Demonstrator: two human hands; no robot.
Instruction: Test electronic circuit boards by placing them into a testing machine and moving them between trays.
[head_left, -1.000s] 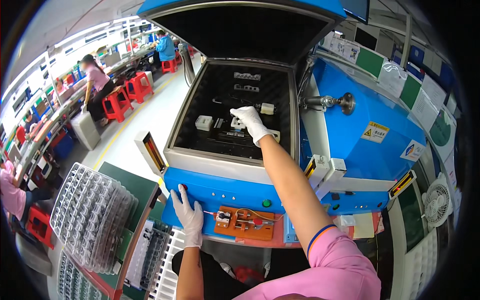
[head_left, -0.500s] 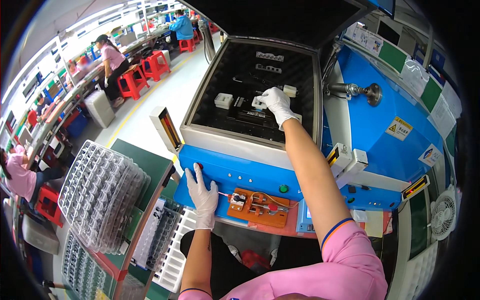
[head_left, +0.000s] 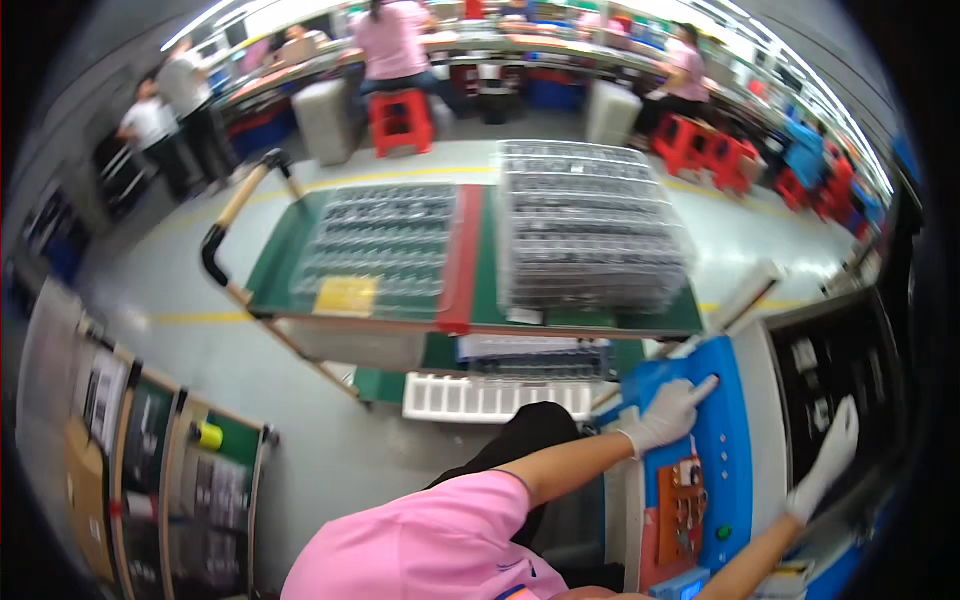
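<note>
My left hand [head_left: 665, 415], in a white glove, rests on the blue front panel [head_left: 735, 450] of a machine. Its index finger stretches to a red button at the panel's end. Over the black machine bed [head_left: 860, 350] reaches my gloved right hand [head_left: 828, 455], its fingertips close to a small white part [head_left: 822, 412]. Blur hides whether those fingers hold anything. Another white part [head_left: 804, 354] lies farther along the bed. An orange-brown fixture [head_left: 682, 510] with metal fittings is mounted below my left hand.
A green-topped cart [head_left: 275, 270] carries a tall stack of clear plastic trays [head_left: 590, 225] and a lower tray stack [head_left: 380, 235]. Beneath it sits a white slotted tray [head_left: 480, 397]. A shelf rack [head_left: 190, 480] stands at lower left. People sit on red stools [head_left: 400, 122] along a far bench.
My view has swung left, bringing the cart to the middle and the machine to the right edge. My left hand stays by the red button; my right hand remains over the bed.
</note>
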